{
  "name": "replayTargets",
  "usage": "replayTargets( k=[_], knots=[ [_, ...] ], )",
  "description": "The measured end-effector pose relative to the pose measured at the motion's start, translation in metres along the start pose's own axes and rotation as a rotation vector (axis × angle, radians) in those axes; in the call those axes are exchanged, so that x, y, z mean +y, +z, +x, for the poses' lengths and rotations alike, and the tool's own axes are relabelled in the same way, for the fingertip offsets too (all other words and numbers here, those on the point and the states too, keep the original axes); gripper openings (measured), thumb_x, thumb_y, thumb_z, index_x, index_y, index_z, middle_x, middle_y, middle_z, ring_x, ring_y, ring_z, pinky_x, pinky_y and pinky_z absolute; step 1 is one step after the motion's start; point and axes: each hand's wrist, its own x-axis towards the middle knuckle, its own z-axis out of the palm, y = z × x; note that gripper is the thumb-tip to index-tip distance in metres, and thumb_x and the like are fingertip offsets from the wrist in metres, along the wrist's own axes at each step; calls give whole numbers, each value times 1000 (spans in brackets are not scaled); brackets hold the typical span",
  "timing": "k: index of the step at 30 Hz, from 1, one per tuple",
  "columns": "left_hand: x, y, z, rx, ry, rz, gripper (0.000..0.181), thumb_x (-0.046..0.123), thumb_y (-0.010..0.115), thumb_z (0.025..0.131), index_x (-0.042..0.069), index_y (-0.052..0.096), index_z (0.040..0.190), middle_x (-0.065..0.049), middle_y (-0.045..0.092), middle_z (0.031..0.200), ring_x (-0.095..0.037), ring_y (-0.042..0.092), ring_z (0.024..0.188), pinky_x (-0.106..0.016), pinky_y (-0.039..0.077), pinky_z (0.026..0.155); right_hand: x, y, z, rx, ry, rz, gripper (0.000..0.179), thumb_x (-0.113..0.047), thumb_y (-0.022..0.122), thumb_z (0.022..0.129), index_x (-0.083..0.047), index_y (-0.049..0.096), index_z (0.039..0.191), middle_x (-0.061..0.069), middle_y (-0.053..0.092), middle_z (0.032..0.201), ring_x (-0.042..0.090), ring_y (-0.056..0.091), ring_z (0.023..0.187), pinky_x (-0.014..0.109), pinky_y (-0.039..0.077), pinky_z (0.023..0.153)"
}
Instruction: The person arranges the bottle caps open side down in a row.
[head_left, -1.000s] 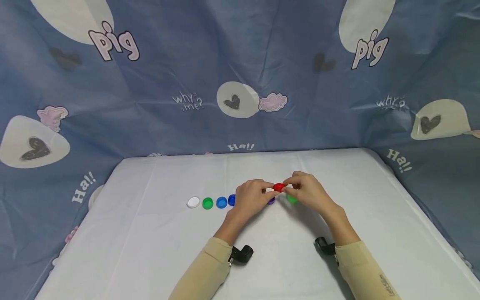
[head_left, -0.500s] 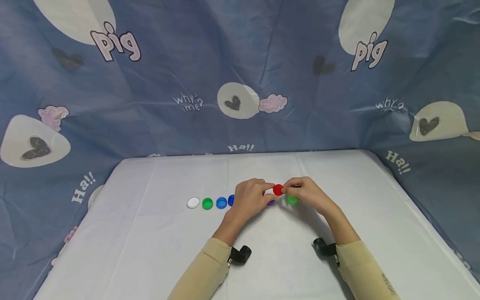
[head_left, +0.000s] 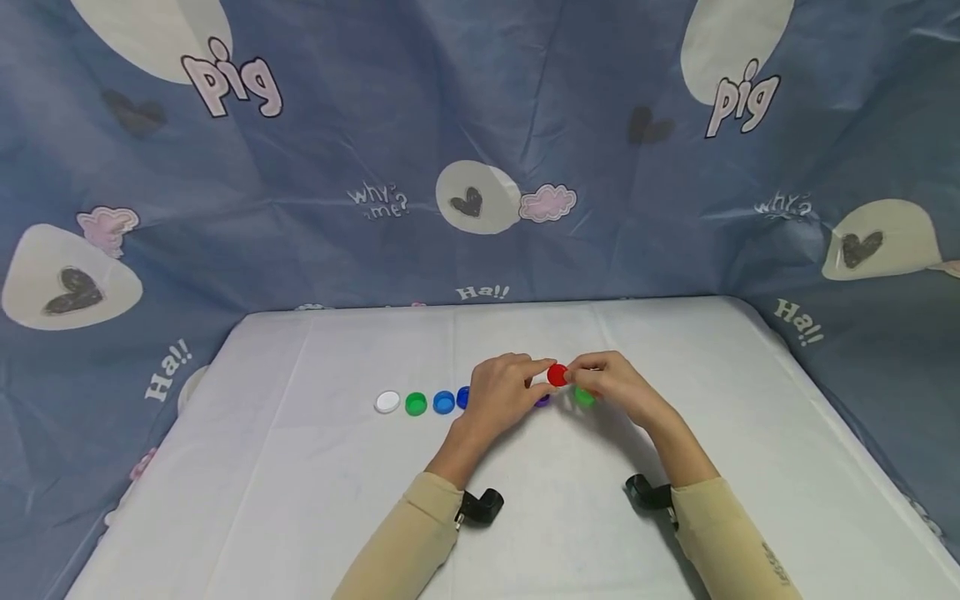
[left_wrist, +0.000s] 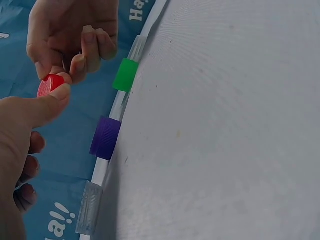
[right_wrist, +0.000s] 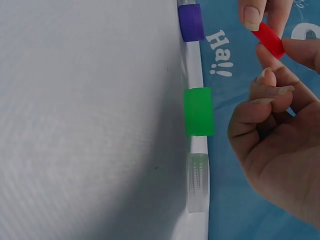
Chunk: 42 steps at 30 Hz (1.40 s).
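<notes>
A small red bottle cap [head_left: 557, 375] is held up between both hands, its round face towards the head camera. My left hand [head_left: 504, 390] pinches it with thumb and forefinger from the left. From the right, my right hand [head_left: 617, 388] grips it by thumb and forefinger, other fingers curled in, as the right wrist view shows. The cap shows its edge [right_wrist: 270, 41] there, between the two sets of fingertips. Behind and below the hands, a purple cap [left_wrist: 106, 138] and a bright green cap [right_wrist: 199, 111] stand on the table. My left hand hides part of the row.
To the left on the white table [head_left: 315, 500], the row has a white cap [head_left: 387, 402], a green cap [head_left: 416, 404], a blue cap [head_left: 444, 402] and a darker blue cap [head_left: 463, 397]. Clear caps show in the wrist views, one ribbed [left_wrist: 90, 207]. A patterned blue cloth [head_left: 337, 167] hangs behind.
The red cap has tipped from nearly edge-on to face the head camera. My right hand has shifted its fingers a little on it; the left hand stays nearly in place.
</notes>
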Motion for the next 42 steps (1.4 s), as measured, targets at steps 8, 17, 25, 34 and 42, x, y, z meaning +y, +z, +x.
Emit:
replayTargets(
  k=[8,17,25,34,42],
  knots=[
    [3,0,1,-25,-31,0,27,54,75,82,38,77,104,15,53,59,-2,47,58,-19,32,50,22,-4,10,-12,-11,-49,27,-26,61,95,-2,73,100,2,50,65,17,44,61,30,38,64],
    [1,-3,2,-102,-146,-35,25,56,70,85,37,79,98,16,56,65,-2,49,62,-20,35,52,18,-1,10,74,-132,-250,25,-26,74,89,-20,75,113,6,59,83,21,51,75,30,41,63],
    [0,-2,1,-84,-116,-53,22,53,74,84,35,80,95,15,56,65,-2,48,62,-19,34,51,20,4,11,99,-215,-281,20,-11,74,86,-12,77,106,2,58,77,17,49,69,26,40,59],
    [-10,-6,4,-152,-210,-97,23,48,71,88,36,77,106,14,55,68,-3,49,63,-22,36,54,19,-1,10,129,-224,-400,21,-13,73,88,-6,76,108,1,59,78,16,49,70,27,42,60],
    [-34,-23,2,-341,-331,-142,27,47,68,87,38,75,112,13,56,74,-7,52,70,-28,40,60,24,0,12,62,-166,-362,21,-15,69,91,-7,75,110,2,63,84,17,51,73,28,44,63]
  ],
)
